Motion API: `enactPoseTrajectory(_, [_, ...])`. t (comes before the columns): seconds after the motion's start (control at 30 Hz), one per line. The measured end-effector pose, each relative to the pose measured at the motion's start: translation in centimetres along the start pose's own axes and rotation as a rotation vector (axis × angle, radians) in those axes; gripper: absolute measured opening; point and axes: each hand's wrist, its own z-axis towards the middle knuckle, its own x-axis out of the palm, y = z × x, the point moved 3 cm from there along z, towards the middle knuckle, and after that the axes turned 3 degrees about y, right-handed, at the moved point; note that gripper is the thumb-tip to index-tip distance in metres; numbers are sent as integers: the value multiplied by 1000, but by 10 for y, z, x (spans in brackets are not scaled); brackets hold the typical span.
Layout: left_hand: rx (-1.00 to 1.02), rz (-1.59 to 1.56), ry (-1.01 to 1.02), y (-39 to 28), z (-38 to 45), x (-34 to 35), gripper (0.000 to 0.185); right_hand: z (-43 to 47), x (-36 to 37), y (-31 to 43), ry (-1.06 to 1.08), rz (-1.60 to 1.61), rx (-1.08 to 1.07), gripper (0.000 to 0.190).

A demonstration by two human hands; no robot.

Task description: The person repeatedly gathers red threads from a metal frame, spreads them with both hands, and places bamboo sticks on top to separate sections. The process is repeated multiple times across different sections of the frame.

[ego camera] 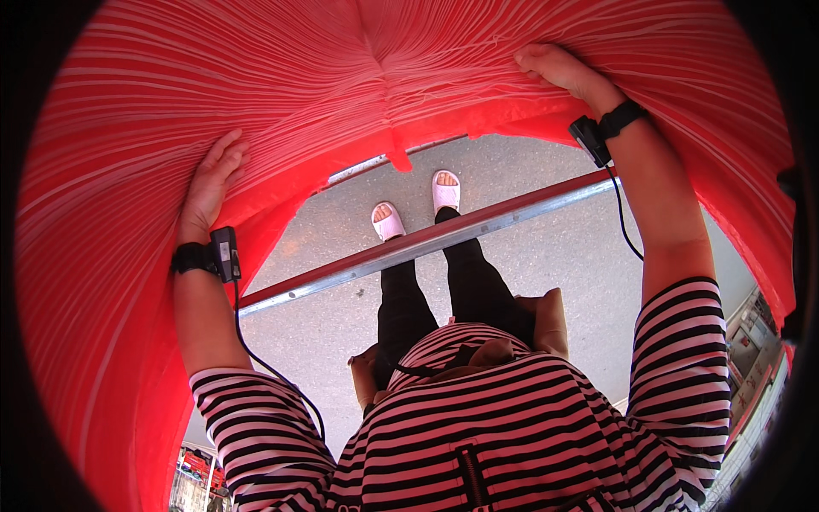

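Observation:
Red fabric sheeting with many fine pleats and pale lines arches around me at the top and both sides. On its left part lies my left hand, palm side to the cloth, fingers extended and a little apart. Higher up at the right, my right hand is against the pleated cloth with its fingers bent; whether it pinches any fabric cannot be told. Loose threads show near the middle seam, and a small red flap hangs from the lower edge. Each wrist wears a black strap with a cabled device.
A metal bar, red on top, crosses in front of my legs at a slant. Another metal rail shows beyond my pink slippers on the grey floor. Shelves with goods stand at the lower left.

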Motion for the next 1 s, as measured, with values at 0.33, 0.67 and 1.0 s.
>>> enactPoseTrajectory(0.33, [63, 118, 15, 1, 8, 8, 51, -3, 13, 15, -89, 51, -89, 27])
enactPoseTrajectory(0.67, [145, 304, -1, -43, 13, 55, 53, -7, 34, 73, -1, 185, -109, 39])
enactPoseTrajectory(1.0, [182, 608, -169, -69, 24, 69, 60, -16, 62, 153, -46, 583, 75, 52])
